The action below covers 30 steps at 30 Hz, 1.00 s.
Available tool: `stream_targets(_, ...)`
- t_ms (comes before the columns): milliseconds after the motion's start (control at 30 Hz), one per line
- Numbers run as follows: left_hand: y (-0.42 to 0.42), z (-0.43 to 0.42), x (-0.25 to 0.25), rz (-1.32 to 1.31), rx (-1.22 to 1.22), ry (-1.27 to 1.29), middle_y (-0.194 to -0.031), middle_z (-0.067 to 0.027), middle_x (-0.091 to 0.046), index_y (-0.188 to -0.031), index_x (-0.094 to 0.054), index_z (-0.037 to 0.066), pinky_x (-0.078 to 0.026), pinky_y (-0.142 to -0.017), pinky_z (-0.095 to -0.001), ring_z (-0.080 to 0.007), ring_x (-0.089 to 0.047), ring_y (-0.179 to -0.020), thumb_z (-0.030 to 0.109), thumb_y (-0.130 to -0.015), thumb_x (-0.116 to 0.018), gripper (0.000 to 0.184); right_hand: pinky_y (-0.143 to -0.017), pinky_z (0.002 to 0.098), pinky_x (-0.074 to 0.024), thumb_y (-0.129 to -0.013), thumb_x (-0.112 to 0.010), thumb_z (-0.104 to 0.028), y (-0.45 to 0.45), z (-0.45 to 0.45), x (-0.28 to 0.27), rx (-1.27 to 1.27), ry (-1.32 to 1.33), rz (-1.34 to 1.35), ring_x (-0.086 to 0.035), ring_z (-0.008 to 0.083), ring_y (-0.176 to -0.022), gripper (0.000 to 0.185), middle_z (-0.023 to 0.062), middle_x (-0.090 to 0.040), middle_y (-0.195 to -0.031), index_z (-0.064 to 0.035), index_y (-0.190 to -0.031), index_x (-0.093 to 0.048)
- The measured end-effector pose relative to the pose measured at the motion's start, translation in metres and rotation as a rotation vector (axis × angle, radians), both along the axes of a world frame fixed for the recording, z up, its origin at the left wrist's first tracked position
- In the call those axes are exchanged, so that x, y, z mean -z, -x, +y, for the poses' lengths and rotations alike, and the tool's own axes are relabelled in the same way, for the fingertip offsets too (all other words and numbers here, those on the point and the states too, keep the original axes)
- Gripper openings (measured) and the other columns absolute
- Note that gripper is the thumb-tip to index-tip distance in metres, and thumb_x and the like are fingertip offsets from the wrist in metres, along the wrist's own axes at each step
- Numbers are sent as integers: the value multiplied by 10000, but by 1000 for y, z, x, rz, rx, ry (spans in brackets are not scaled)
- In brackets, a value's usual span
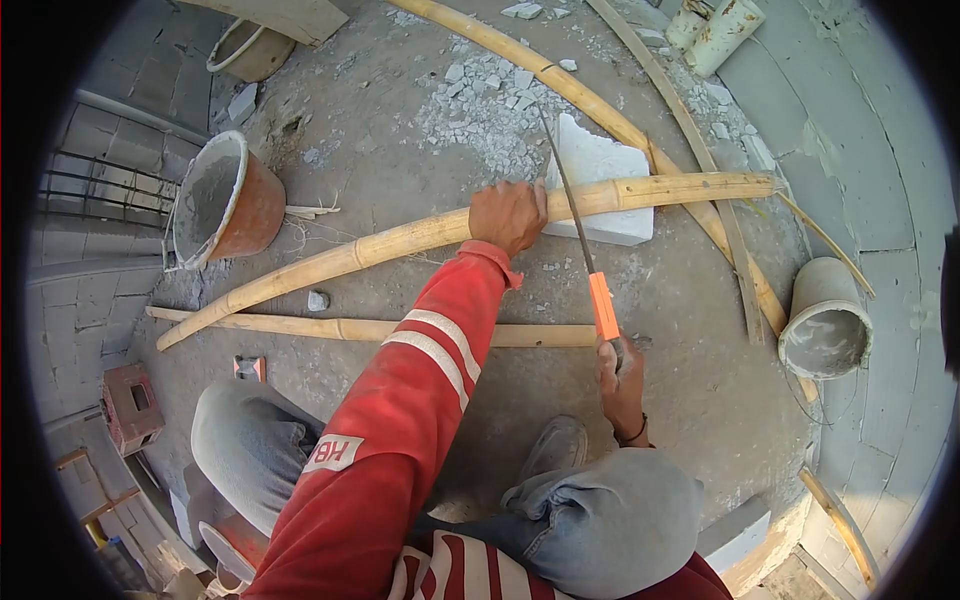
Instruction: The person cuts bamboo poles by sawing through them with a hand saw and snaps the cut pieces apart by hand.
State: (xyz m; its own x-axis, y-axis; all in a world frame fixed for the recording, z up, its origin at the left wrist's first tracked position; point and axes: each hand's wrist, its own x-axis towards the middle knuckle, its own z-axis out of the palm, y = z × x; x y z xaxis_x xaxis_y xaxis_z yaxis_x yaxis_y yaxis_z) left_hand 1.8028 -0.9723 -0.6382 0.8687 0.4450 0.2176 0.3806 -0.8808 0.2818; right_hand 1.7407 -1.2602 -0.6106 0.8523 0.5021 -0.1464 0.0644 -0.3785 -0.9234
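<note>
My left hand [508, 215] is wrapped round a long split bamboo pole [400, 239] near the middle of the view. The pole's right part rests across a white block [602, 165]. In my right hand [622, 385] is the handle of a handsaw [604, 305] with an orange and black grip. Its thin blade lies across the bamboo just right of my left hand, pointing away from me. A second bamboo piece [540, 336] lies on the floor nearer to me.
An orange bucket [262, 210] stands at the left, a grey bucket [818, 285] at the right. Another bamboo pole [590, 100] and a wooden strip [668, 88] cross the floor beyond the block. Rubble [490, 115] lies behind. A red brick [125, 400] sits lower left.
</note>
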Motion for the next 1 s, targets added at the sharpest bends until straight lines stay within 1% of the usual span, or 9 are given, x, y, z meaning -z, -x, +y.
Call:
stream_targets(67,4,-3,-5,10,-24,-12,-681,-212,-691,-688,-716,67,-555,-576,-477,-400,-689,-610,351,-1021,-497,489,-725,395,-457,-998,-598,-375,66,-87,35,95,133,-59,-594,217,-682,393,115,-617,-742,13,-998,-653)
stream_targets(133,3,-3,-6,-9,-42,30,-683,-211,-692,-693,-717,67,-555,-578,-477,-403,-688,-610,351,-1020,-497,487,-755,409,-456,-1006,-568,-358,98,-152,48,108,178,204,-630,217,-730,378,105,-614,-768,10,-1010,-659)
stream_targets(267,6,-6,-9,-4,-36,50,-685,-208,-694,-704,-720,67,-556,-589,-484,-407,-687,-613,351,-1021,-494,482,-750,420,-468,-1013,-594,-390,11,-42,10,-98,152,123,-613,286,-726,433,158,-620,-780,35,-1079,-646)
stream_targets(333,1,-2,-4,6,-33,47,-684,-207,-694,-710,-723,68,-556,-592,-487,-407,-687,-615,349,-1022,-491,479,-710,428,-464,-1029,-581,-331,-42,26,43,-46,89,-200,-575,327,-684,403,201,-607,-756,64,-1094,-632)
stream_targets(400,-4,9,-5,21,-38,40,-684,-205,-694,-716,-725,70,-556,-595,-490,-406,-687,-617,347,-1023,-488,477,-710,428,-469,-1036,-570,-309,-43,43,27,-50,38,-154,-567,338,-681,396,215,-619,-772,75,-1114,-628)
stream_targets(500,1,1,2,10,12,29,-675,-205,-690,-722,-726,66,-557,-593,-490,-403,-688,-617,345,-1023,-483,477,-695,379,-476,-1036,-577,-349,-11,11,0,-35,62,0,-576,286,-689,456,193,-609,-764,87,-1155,-634)
stream_targets(633,-1,3,-1,5,4,6,-664,-209,-684,-719,-724,58,-558,-591,-490,-405,-689,-611,347,-1020,-491,479,-622,333,-417,-1019,-585,-389,86,-126,39,78,-51,103,-521,156,-693,450,109,-528,-736,52,-1059,-665)
stream_targets(900,-1,6,-6,34,-28,-2,-675,-194,-690,-760,-725,74,-557,-583,-487,-401,-692,-618,333,-1017,-493,433,-682,378,-449,-1055,-534,-222,-60,81,0,-73,-33,-133,-510,215,-700,303,145,-559,-753,67,-1095,-619)
stream_targets(1000,1,5,0,22,60,-17,-711,-209,-706,-690,-719,66,-572,-617,-477,-389,-706,-632,323,-997,-510,452,-673,373,-454,-1046,-555,-291,-31,29,35,-28,99,-214,-532,208,-681,358,122,-568,-734,51,-1112,-634)
